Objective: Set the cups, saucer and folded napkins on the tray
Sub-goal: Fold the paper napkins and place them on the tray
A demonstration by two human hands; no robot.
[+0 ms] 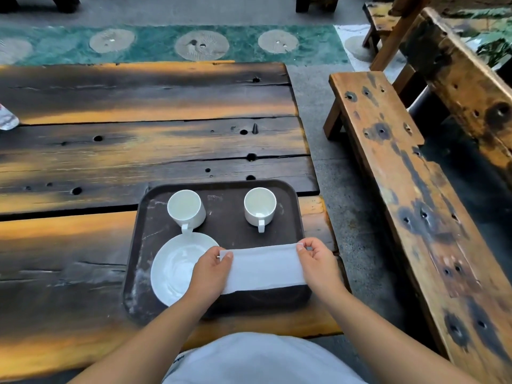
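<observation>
We see one white napkin (264, 268), folded into a long soft band, held flat over the near right part of the dark brown tray (138, 245). Our left hand (209, 274) grips its left end, the thumb on top and the fingers (221, 252) curled under the far corner, pinching the cloth. Our right hand (318, 263) does the same at the right end, thumb and fingers (300, 248) pressed together on the far corner. The napkin looks plain, a little fuzzy at the edges, and its near edge lies just above the tray's near rim; whether it rests on the tray or hangs slightly above it we cannot tell. We count two white cups: the left cup (187, 207) and the right cup (260, 205) both stand upright in the far half of the tray, well apart, handles turned towards us, and both look empty. We count one white saucer (174, 268), round and glossy, lying in the near left corner of the tray, with our left hand over its right side and the left cup's handle just at its far rim. The tray itself sits at the near right corner of the scorched plank bench (110, 151).
</observation>
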